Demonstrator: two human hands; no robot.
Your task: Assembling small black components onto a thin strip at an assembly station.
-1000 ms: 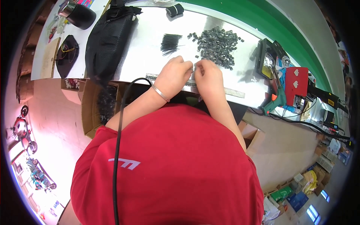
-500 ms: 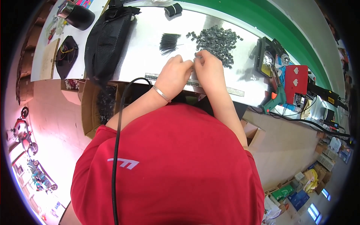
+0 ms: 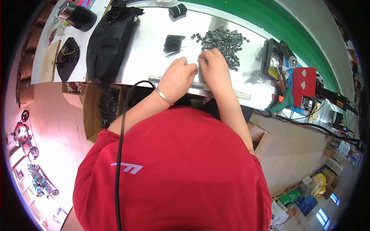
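Note:
My left hand (image 3: 178, 77) is closed with its fingertips pinched together, above a long metal strip (image 3: 243, 94) at the table's near edge. Whatever it may hold is too small to see. Close on its right, my right hand (image 3: 214, 68) has its thumb and fingers curled together, and I cannot make out what is in them. A row of small black pieces (image 3: 197, 86) sits along the strip below the hands. Beyond my right hand lies a heap of small black parts (image 3: 221, 40). A bundle of thin black wire-like pieces (image 3: 173, 45) lies beyond my left hand.
A black mesh bag (image 3: 108, 46) and a dark bottle (image 3: 79, 16) stand at the left. On the right are a green-handled tool (image 3: 283, 104), a red panel (image 3: 303, 87) and cables. A black roll (image 3: 177, 10) lies at the back. A cardboard box (image 3: 90, 111) sits below the left edge.
My fingertips have drawn slightly apart, leaving a small gap between the two hands. The right hand has shifted a little away from me. The parts on the table look unchanged.

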